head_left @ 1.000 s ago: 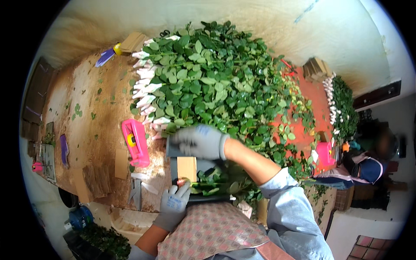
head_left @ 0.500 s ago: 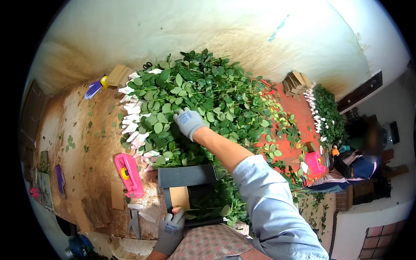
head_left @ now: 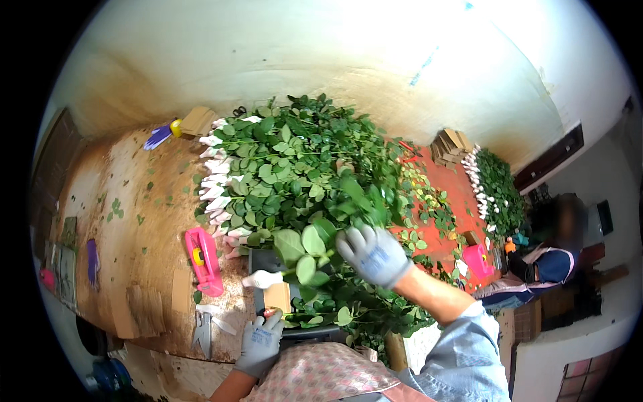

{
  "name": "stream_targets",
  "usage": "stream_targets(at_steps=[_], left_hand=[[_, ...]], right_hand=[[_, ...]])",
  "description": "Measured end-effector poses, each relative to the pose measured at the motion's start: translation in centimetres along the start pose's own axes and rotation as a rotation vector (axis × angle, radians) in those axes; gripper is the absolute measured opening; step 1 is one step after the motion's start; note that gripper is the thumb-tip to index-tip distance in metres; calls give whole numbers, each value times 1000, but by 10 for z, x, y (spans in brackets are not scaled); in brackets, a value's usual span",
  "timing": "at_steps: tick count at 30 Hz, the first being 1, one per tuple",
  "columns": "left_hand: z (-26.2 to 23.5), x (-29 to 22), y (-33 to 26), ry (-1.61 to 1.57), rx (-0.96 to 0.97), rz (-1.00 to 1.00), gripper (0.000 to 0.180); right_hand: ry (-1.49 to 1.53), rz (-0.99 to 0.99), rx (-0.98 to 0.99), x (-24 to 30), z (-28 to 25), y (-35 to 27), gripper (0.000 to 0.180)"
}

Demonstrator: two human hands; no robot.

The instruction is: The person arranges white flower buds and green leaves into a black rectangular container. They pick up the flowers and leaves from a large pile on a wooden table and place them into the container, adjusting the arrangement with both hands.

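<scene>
Grey knit gloves on both my hands. My right hand [head_left: 373, 254] is closed around a single leafy stem [head_left: 315, 258], fingers curled over it; the stem runs out leftward from my fist, its wrapped white bud [head_left: 262, 279] hanging just over the near edge of the table [head_left: 127, 201], beside a small tan card [head_left: 277, 296].

My left hand [head_left: 260, 340] sits at the near edge, fingers loosely bent, fingertips touching a small red-tipped item under the tan card; whether it truly grips anything I cannot tell.

Item: large heap of green stems [head_left: 295, 167], mid-table, reaching from the far edge toward me; white-wrapped buds [head_left: 213, 175] line its left side.

Item: pink tool [head_left: 203, 260], left of the heap, near the near edge, lying flat.

Item: metal shears [head_left: 204, 328], at the near edge, just left of my left hand.

Item: stack of brown cards [head_left: 196, 120], far edge, with a yellow-and-purple object [head_left: 164, 132] just beside it.

Item: strips of brown cardboard [head_left: 144, 309], near-left corner.

Item: loose leaves scattered over the bare wooden left half.

Item: red table [head_left: 455, 201] to the right, carrying more leaves, a second pile of stems [head_left: 499, 187], another card stack [head_left: 452, 142] and a pink tool [head_left: 477, 258].

Item: another person [head_left: 542, 264], seated at the far right.
</scene>
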State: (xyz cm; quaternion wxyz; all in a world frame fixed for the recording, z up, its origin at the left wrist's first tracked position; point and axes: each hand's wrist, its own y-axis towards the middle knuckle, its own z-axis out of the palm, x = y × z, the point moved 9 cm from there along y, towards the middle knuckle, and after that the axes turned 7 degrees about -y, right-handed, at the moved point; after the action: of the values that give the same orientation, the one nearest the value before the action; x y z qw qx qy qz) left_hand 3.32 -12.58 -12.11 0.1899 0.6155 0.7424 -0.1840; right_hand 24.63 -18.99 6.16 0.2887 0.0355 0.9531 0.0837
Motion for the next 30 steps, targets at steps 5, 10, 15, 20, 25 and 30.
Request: stream_targets(at_steps=[5, 10, 15, 20, 25, 30], left_hand=[[4, 1, -3, -28, 11, 81, 31], [7, 2, 1, -30, -21, 59, 32], [2, 9, -9, -53, -56, 18, 33], [3, 18, -15, -143, -134, 54, 34], [6, 15, -34, -299, -208, 57, 36], [7, 2, -11, 80, -80, 39, 31]], right_hand=[[77, -76, 98, 64, -40, -25, 32], [221, -115, -202, 112, -91, 18, 36], [94, -31, -507, 134, -176, 65, 15], [-54, 159, -131, 125, -146, 62, 14], [-40, -77, 218, 114, -68, 16, 19], [263, -65, 711, 124, 77, -52, 36]])
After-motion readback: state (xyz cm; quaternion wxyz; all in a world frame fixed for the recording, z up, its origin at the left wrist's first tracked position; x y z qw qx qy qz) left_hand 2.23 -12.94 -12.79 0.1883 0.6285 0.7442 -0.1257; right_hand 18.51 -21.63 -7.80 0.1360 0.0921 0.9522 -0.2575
